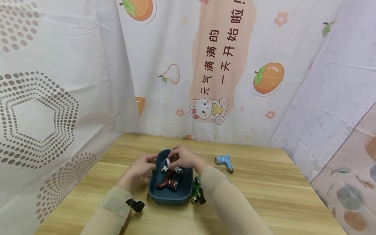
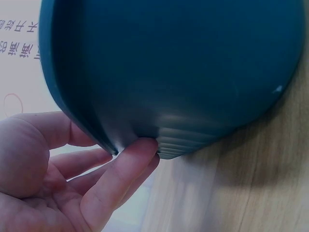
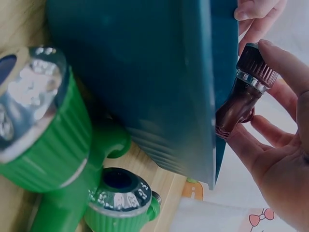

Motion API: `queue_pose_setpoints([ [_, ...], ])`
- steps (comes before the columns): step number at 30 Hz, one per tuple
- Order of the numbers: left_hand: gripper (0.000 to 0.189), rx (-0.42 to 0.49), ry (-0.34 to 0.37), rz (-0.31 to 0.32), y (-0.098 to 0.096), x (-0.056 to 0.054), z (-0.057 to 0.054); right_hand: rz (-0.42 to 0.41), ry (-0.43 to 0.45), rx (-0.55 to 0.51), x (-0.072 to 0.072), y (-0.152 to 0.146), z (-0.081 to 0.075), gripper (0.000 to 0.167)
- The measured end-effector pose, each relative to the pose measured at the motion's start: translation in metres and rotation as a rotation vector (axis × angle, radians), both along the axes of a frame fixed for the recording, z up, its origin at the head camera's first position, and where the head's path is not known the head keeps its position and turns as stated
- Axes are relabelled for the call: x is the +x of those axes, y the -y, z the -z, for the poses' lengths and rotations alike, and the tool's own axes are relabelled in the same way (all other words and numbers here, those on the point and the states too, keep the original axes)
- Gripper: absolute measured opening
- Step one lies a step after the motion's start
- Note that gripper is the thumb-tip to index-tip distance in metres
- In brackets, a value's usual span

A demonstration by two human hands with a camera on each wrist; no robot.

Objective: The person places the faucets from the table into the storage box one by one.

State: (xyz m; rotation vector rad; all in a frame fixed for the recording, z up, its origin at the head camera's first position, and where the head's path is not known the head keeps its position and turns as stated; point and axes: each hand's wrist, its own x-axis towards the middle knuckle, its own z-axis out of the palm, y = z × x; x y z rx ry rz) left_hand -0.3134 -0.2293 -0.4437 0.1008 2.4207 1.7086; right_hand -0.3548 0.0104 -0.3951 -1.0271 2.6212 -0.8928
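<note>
In the head view, a dark teal bin (image 1: 169, 201) stands on the table in front of the person. My left hand (image 1: 142, 170) grips the bin's left rim, and the left wrist view shows the fingers of that hand (image 2: 104, 179) around the edge. Over the bin's far part, my right hand (image 1: 185, 157) holds a dark brown tap (image 3: 246, 94) with a ribbed knob and chrome ring, its lower end partly behind the bin wall. Another brown tap (image 1: 168, 181) lies in the bin's near half. More chrome-ended pieces lie beneath the right hand, partly hidden.
Green taps (image 1: 195, 192) with chrome caps lie against the bin's right side, partly behind the right sleeve. A light blue tap (image 1: 224, 161) rests farther right on the wooden table (image 1: 264, 189). Printed curtains hang behind and at both sides.
</note>
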Motion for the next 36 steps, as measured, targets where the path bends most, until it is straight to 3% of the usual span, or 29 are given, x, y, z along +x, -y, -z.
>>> queue_pose_setpoints([
  [6, 0.058, 0.000, 0.001, 0.006, 0.003, 0.002, 0.000, 0.004, -0.006, 0.013, 0.001, 0.004, 0.001, 0.033],
  [16, 0.057, 0.011, 0.007, 0.014, 0.003, 0.004, -0.004, 0.054, 0.075, -0.041, 0.003, 0.002, -0.002, 0.044],
  [36, 0.058, -0.001, -0.002, 0.015, 0.000, 0.002, -0.001, 0.048, 0.052, -0.100, 0.003, -0.029, -0.009, 0.050],
])
